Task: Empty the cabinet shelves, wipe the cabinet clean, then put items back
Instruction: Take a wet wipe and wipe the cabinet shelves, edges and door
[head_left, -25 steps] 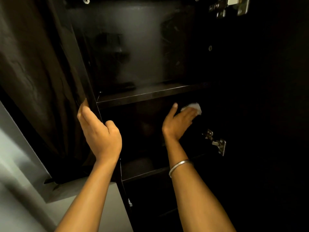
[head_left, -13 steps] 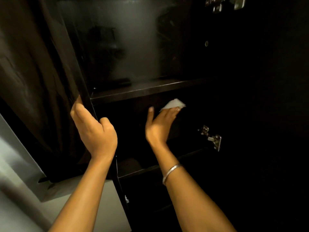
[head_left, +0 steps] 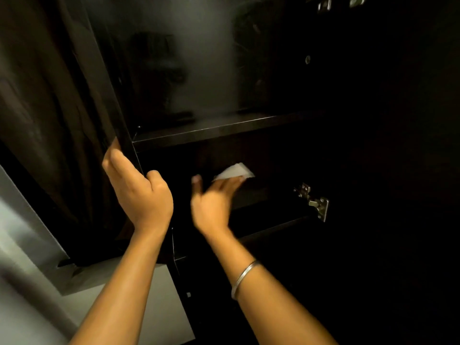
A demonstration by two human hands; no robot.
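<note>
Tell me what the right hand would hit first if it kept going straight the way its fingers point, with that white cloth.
Probably the dark inner wall of the cabinet below the upper shelf. The right hand presses the white cloth with straight fingers pointing up and right into that compartment. Depth is unclear in the dark, and nothing else shows in that line.

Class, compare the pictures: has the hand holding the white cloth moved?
Yes. The right hand with the white cloth slid left, away from the metal hinge.

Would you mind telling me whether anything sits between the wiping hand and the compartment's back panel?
Only the white cloth under the right hand; nothing else visible there, though the compartment is dark.
</note>
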